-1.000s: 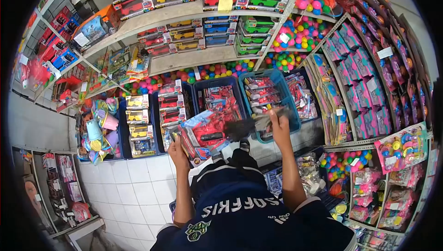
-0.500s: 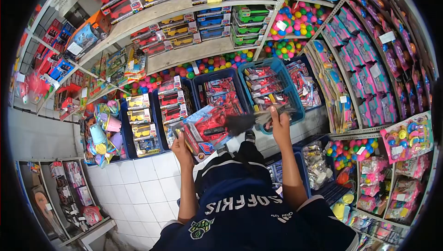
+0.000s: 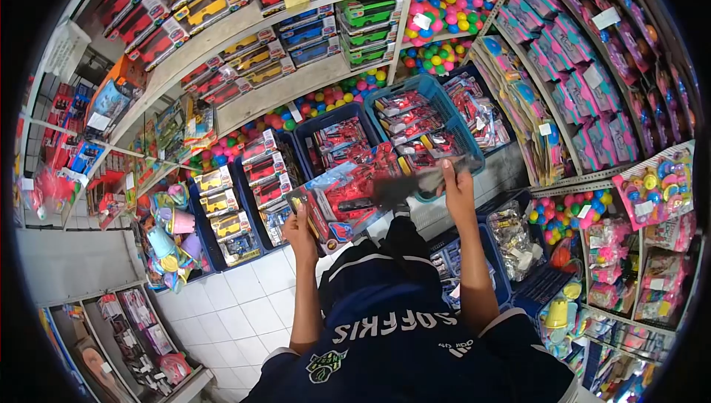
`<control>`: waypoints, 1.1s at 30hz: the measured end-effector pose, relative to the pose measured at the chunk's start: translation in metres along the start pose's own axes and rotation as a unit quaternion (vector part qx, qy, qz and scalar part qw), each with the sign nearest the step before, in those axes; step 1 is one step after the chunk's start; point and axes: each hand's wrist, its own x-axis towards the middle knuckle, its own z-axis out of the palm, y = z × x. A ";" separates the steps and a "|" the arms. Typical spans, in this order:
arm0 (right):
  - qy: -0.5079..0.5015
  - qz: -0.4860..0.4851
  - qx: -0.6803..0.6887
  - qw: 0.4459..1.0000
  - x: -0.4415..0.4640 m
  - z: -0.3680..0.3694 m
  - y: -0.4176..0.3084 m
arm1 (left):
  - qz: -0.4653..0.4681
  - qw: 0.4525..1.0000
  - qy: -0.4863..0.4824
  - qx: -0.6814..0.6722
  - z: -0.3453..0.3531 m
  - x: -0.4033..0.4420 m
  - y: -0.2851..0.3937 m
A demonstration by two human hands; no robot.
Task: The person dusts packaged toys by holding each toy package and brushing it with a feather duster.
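My left hand grips the left end of a flat toy package with red toy parts on a blue and red card. Closed around a dark duster is my right hand. The duster has a black end and a greyish part by my fingers, both smeared by motion. Its black end lies over or against the package's right side; whether it touches cannot be made out. Beyond the package stand a blue crate of red toy packs and a teal basket of similar packs.
Crates of boxed yellow cars and red cars stand to the left. Shelves hold boxed toy vehicles, with colourful balls below. Bagged goods fill a crate at my right. White floor tiles show at left.
My view has shifted and turned slightly. The package and both hands sit a little further right in view. Both hands keep their grip, and the duster's blurred black end has moved along the package.
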 end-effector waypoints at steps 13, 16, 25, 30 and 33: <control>-0.062 -0.009 0.024 0.998 0.031 -0.025 -0.018 | 0.003 0.995 -0.071 0.075 0.066 0.000 0.017; -0.032 -0.052 0.000 0.998 0.045 -0.031 -0.021 | 0.023 0.990 -0.105 0.096 0.090 0.002 0.024; -0.074 -0.066 0.021 0.995 0.091 -0.078 -0.037 | 0.041 0.983 -0.154 0.088 0.167 0.006 0.039; -0.067 -0.078 0.048 0.994 0.111 -0.091 -0.050 | 0.034 0.983 -0.147 0.109 0.197 0.005 0.041; -0.085 -0.080 0.034 0.993 0.128 -0.101 -0.048 | 0.069 0.983 -0.129 0.110 0.214 0.000 0.037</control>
